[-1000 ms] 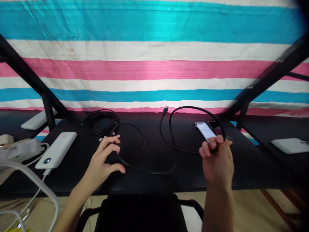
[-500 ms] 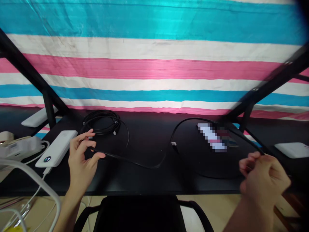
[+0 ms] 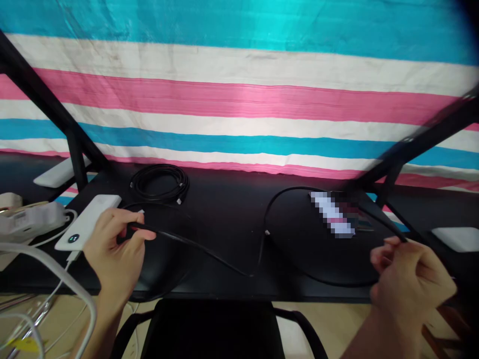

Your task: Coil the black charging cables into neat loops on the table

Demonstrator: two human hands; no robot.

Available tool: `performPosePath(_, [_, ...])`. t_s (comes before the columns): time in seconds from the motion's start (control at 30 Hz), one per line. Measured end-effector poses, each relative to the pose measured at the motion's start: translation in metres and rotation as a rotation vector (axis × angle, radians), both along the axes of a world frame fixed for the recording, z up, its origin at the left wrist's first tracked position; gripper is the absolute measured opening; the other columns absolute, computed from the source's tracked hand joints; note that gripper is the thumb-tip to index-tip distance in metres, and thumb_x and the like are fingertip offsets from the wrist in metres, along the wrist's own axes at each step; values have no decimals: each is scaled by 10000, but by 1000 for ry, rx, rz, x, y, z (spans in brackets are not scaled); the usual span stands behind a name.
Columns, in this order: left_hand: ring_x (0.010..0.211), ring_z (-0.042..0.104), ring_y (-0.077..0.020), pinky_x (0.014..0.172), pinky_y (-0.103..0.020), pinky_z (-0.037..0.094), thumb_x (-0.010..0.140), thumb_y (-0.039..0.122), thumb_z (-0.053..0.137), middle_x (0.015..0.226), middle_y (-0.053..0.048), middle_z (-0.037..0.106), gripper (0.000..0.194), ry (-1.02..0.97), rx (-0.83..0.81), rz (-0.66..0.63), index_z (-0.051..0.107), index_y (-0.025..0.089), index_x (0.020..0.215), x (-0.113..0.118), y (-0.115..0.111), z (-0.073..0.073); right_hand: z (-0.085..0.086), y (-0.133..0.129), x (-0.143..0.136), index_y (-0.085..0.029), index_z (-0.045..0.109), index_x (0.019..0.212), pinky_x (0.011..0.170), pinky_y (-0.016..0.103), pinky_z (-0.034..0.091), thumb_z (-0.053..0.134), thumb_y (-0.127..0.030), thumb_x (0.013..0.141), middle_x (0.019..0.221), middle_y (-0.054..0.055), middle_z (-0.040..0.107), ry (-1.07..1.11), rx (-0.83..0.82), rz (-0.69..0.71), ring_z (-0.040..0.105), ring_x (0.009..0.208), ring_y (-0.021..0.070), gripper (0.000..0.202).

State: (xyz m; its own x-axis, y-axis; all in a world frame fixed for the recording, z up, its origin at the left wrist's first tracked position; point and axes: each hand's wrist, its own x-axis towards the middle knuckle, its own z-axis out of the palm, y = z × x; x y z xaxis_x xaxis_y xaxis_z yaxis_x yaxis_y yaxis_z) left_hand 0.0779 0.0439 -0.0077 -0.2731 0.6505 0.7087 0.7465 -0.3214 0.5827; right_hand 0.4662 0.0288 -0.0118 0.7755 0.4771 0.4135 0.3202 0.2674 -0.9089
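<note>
A black cable runs from my left hand across the black table, bends near the middle and loops round to the right. My left hand pinches it between thumb and fingers. My right hand is closed on the looped part of the cable at the table's right side. A small light connector or tag shows on the loop. Behind my left hand lies a separate coil of black cable with small light pieces on it.
A white power bank with a plugged-in cable lies left. White adapters are at the far left. A pixelated phone-like object sits inside the loop. Black frame bars slant at both sides; a chair stands at the front edge.
My left hand has moved slightly left and its fingers have closed further round the cable. The cable's middle bend has dropped nearer the front edge. My right hand has barely moved.
</note>
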Motion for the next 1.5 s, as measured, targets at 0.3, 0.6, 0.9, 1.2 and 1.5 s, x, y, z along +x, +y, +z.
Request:
performPosePath(0.3, [673, 542, -132, 656, -302, 387, 834, 246, 647, 720, 30, 676, 97, 162, 6, -516, 685, 226, 747, 78, 13, 15, -4, 13, -93, -238, 712, 983, 744, 339, 473, 523, -349, 909, 957, 72, 651, -280, -33, 734, 584, 916, 208, 231])
performPosePath(0.6, [702, 538, -139, 697, -294, 406, 805, 317, 676, 730, 27, 679, 96, 91, 24, -459, 658, 225, 820, 97, 21, 18, -15, 13, -118, -296, 733, 966, 605, 265, 489, 661, -299, 814, 835, 25, 711, -73, -109, 849, 624, 729, 165, 167])
performPosePath(0.9, [1016, 563, -211, 889, -347, 391, 896, 297, 525, 1072, -69, 629, 210, 108, -189, -385, 542, 217, 1090, 75, 27, -7, -32, 20, -107, -276, 745, 743, 578, 258, 462, 710, -246, 726, 683, 19, 700, 46, 1, 710, 614, 669, 152, 49])
performPosePath(1.2, [485, 439, -79, 500, -195, 288, 864, 160, 452, 533, 51, 510, 268, 4, -478, -724, 443, 181, 597, 74, 34, 1, -5, 19, -109, -292, 702, 987, 453, 168, 382, 735, -196, 680, 710, -42, 602, -242, -196, 769, 460, 530, 68, 323])
performPosePath(1.5, [637, 576, -120, 599, -209, 393, 865, 182, 498, 710, 37, 619, 83, 118, -584, -776, 567, 212, 830, 81, 32, 16, 12, 7, -117, -253, 728, 900, 476, 174, 397, 689, -212, 767, 665, -41, 617, -469, -192, 733, 451, 492, 59, 144])
